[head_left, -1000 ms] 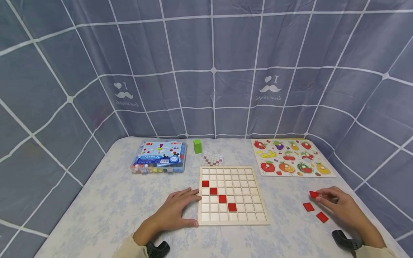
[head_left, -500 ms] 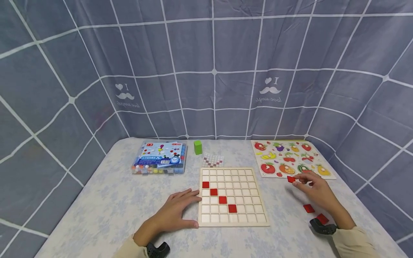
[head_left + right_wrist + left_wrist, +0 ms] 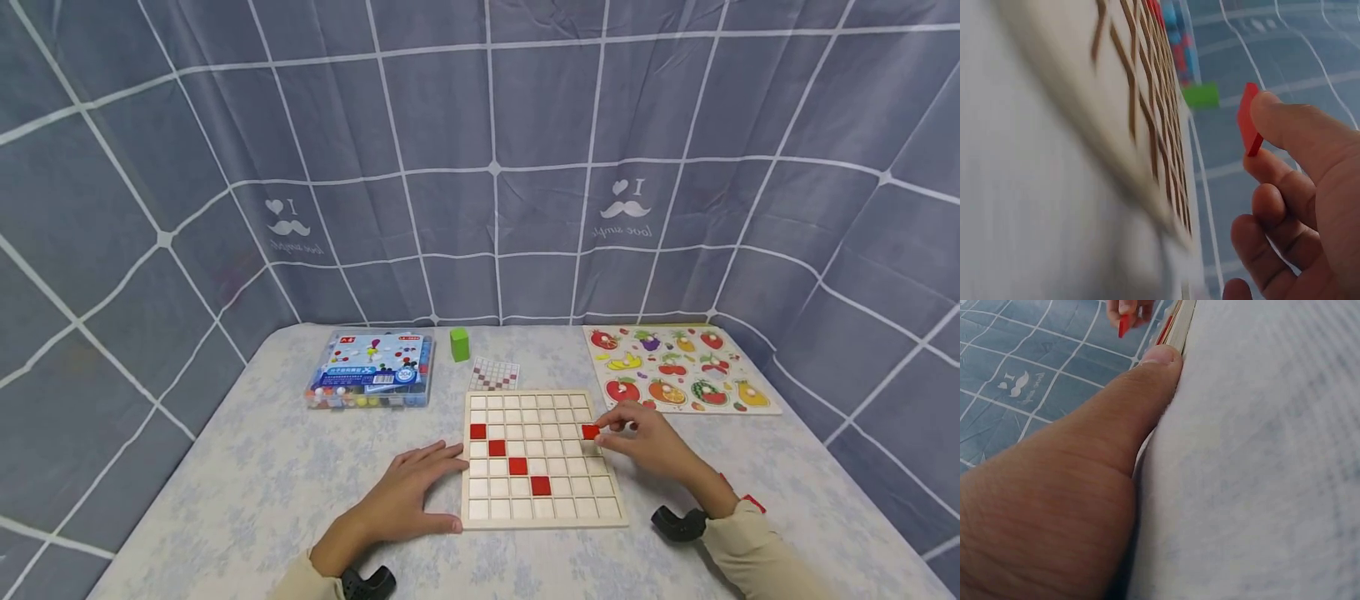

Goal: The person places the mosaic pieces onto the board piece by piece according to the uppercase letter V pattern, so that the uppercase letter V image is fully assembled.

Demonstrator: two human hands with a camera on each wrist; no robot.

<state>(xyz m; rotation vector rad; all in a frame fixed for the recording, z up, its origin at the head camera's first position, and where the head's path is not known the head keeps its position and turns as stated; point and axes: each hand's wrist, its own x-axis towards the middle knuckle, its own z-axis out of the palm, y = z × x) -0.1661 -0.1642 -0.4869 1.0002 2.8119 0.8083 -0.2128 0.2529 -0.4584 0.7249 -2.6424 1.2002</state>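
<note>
A wooden grid board [image 3: 555, 430] lies on the table, with several red square tiles [image 3: 517, 466] set in a diagonal line of its cells. My left hand [image 3: 412, 496] rests beside the board's left edge, fingers spread straight and touching the frame; its thumb is at the near left corner. Between thumb and fingertips, my right hand [image 3: 652, 442] pinches another red tile [image 3: 1249, 119], held over the board's right side. In the right wrist view this tile is tilted and clear of the board. Loose red tiles [image 3: 753, 502] lie to the right, mostly hidden behind my right forearm.
A small patterned card [image 3: 495, 373] lies just behind the board, near a green block [image 3: 460, 344]. At the back left is a plastic box of colored pieces [image 3: 371, 367]. A fruit puzzle board [image 3: 682, 371] lies at the back right. Curtains surround the table.
My right hand has carried the pinched red tile leftward from the loose tiles, past the fruit puzzle's front edge, to over the board's right side. My left hand has stayed in place.
</note>
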